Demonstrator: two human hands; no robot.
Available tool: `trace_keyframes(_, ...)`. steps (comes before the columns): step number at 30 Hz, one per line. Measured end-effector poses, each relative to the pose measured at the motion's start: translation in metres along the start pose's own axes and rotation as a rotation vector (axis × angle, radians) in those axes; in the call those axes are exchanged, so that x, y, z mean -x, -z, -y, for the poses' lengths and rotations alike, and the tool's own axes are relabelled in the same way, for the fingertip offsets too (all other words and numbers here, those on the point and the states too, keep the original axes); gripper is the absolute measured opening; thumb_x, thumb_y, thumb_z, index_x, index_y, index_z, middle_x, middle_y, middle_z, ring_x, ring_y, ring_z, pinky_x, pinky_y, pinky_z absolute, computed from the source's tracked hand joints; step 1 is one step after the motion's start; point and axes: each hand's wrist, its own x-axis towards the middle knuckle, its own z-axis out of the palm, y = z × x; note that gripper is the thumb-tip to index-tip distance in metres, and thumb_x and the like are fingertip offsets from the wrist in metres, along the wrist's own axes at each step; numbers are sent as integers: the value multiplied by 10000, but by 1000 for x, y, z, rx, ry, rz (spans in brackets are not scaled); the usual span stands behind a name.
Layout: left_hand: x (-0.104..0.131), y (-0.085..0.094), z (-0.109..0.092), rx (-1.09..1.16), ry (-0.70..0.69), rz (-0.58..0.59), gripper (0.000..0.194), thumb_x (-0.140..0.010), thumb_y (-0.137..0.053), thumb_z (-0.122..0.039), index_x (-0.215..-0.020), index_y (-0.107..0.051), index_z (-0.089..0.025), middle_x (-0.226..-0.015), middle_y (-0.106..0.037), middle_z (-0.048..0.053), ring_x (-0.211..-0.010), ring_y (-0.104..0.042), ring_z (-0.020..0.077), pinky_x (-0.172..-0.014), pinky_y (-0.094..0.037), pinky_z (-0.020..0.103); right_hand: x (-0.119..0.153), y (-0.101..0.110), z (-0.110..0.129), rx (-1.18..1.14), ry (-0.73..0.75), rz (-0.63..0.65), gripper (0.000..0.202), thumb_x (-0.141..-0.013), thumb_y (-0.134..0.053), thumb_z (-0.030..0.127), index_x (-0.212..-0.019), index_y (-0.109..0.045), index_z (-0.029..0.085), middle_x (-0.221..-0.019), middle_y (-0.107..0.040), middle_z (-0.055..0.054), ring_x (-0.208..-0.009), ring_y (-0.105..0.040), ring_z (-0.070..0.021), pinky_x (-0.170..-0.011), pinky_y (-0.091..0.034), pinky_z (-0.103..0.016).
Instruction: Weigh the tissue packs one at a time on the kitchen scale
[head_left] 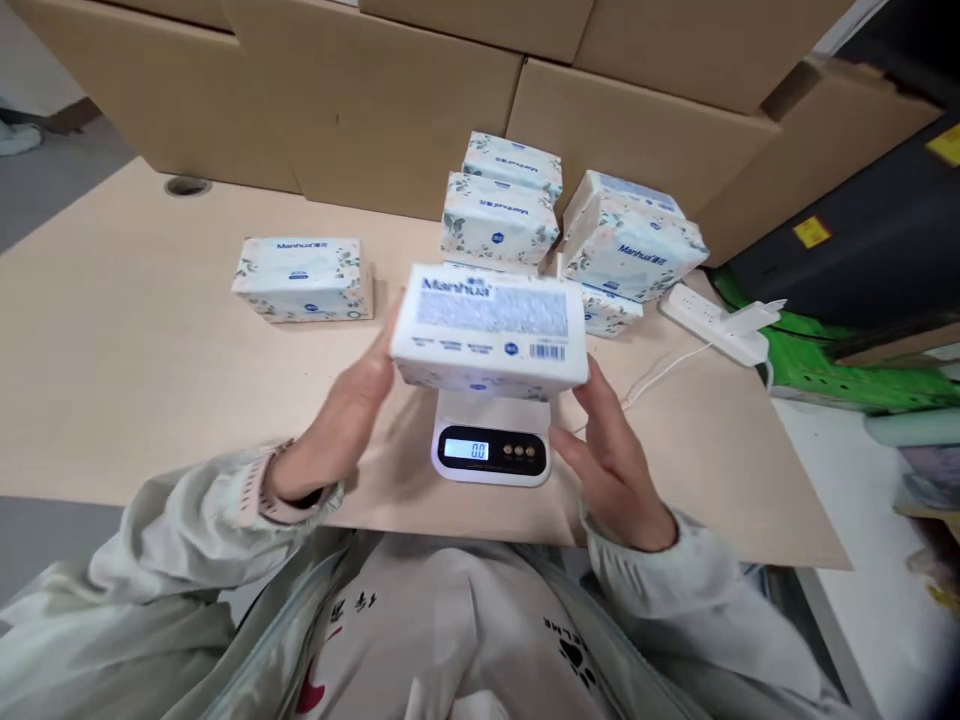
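Note:
A white and blue pack of tissues [491,345] is held between my two hands, over a small white digital scale [491,475]. My left hand [341,425] presses against the pack's left end. At its right end are the fingers of my right hand [619,455], with the thumb apart from them and near the scale's front panel. The lit display reads 0.0. The pack hides most of the weighing plate, and I cannot tell whether it touches it.
One tissue pack [304,280] stands at left on the wooden table [150,380]. More packs are stacked behind the scale, including one on the right [634,250]. Cardboard boxes [397,110] line the back. A white power strip [712,325] and its cable lie at right.

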Motion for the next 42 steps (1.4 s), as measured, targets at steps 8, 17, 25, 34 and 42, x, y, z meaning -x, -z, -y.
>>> trace_keyframes(8, 5, -26, 21, 79, 286, 16, 542, -1054, -662, -548, -1574, -619, -402, -1718, -488, -15, -1702, -284, 293, -1420, -276, 500, 21, 0, -74, -355, -197, -124, 663, -957, -785, 378, -1584, -573, 396, -1700, -554, 6, -1631, -464, -292, -1411, -302, -578)
trace_keyframes(17, -16, -10, 44, 345, 544, -363, 433, -1083, -495, -405, -1367, -685, -139, -1396, -746, 164, -1431, -654, 296, -1327, -411, 495, 6, 15, -79, -502, -271, -602, 328, -983, -690, 506, -1188, -824, 288, -1161, -858, -51, -995, -786, -215, -1066, -598, -440)
trace_keyframes(25, -29, -8, 30, 432, 684, -485, 336, -1049, -437, -294, -1078, -731, -135, -1195, -789, 150, -1147, -762, 229, -1198, -547, 406, 2, 24, -83, -731, -390, -623, 417, -949, -669, 599, -1017, -849, 229, -939, -853, -66, -792, -751, -172, -767, -614, -331)
trace_keyframes(34, -28, -8, 33, 410, 658, -462, 333, -1021, -475, -309, -1032, -762, -139, -1208, -785, 159, -1182, -753, 248, -1193, -552, 409, 2, 34, -89, -901, -494, -607, 399, -888, -721, 618, -962, -843, 246, -898, -850, -47, -758, -753, -176, -665, -627, -318)
trace_keyframes(42, -29, -7, 34, 415, 673, -466, 346, -1018, -462, -294, -1034, -764, -127, -1183, -789, 160, -1153, -758, 242, -1183, -560, 403, 5, 37, -79, -916, -493, -594, 418, -900, -664, 647, -1001, -839, 281, -900, -819, -34, -706, -639, -177, -653, -538, -365)
